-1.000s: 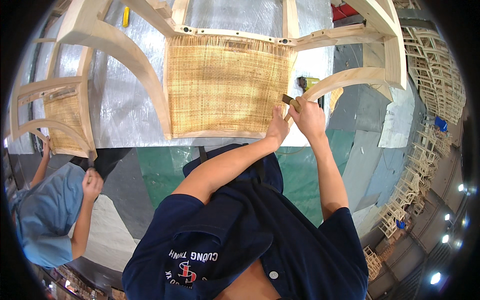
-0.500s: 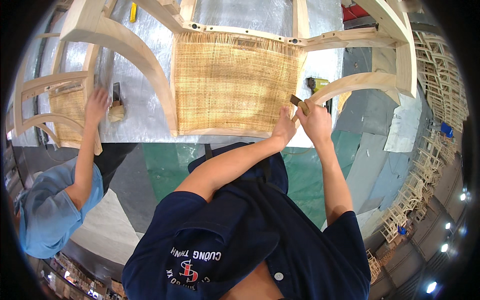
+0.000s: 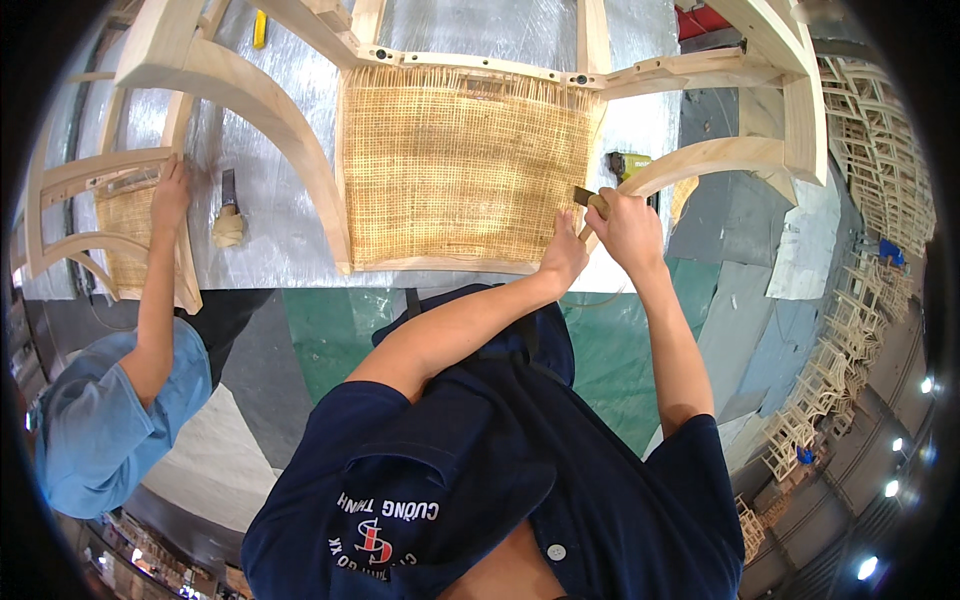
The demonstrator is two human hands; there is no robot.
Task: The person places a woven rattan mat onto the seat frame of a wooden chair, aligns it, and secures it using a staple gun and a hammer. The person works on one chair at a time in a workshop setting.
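A pale wooden chair frame (image 3: 317, 190) lies in front of me with a woven cane panel (image 3: 465, 170) across it. Loose cane ends fringe the panel's far edge. In my right hand (image 3: 630, 228) is a flat-bladed scraper (image 3: 590, 201), its dark blade pointing left over the panel's right edge. My left hand (image 3: 566, 256) is closed at the near right corner, against the frame's right side rail. Whatever lies between its fingers is hidden. A thin strand (image 3: 600, 303) curves out just below my hands.
A yellow-green power tool (image 3: 630, 166) lies beyond my right hand. At left, a co-worker's hand (image 3: 171, 195) touches a second chair frame (image 3: 105, 165); another flat-bladed tool (image 3: 229, 215) lies beside it. A yellow object (image 3: 260, 30) lies farther back. Stacked chair frames (image 3: 850, 330) stand far right.
My right hand and scraper have shifted slightly nearer along the rail; my left hand stays beside them. The co-worker's hand has moved from near the table tool onto the second chair frame.
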